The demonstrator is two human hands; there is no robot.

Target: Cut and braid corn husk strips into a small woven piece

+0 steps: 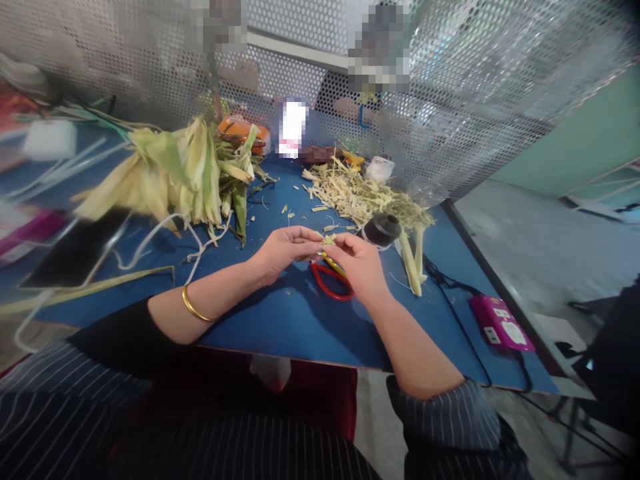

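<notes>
Corn-husk piece [329, 240]: held between both hands, just left of the black thread cone [383, 230]; partly hidden by the fingers.
Left hand [293, 250]: well left of the cone, thumb and fingers pinched on the piece.
Right hand [357, 260]: in front of the cone, thumb and fingertips pinched on the same piece.
Fingertip work: judged to be fine two-handed handling of husk.
Pinch needed: light, steady pressure seems called for, as thin husk could tear.
Blue tabletop [280, 327]: a dark-screened device [75, 253] and husk bundle [185, 170] are set far left of the cone; a lit phone [291, 127] is stood behind-left; a red-handled tool [323, 288] is laid front-left; shredded husk [355, 193] is heaped behind; pale strips [413, 263] are laid just right; a magenta box [503, 325] is placed farther right.
Mesh partition [150, 73]: raised behind the cone.
Green wall [575, 127]: seen far right of it, beyond grey floor [540, 233].
</notes>
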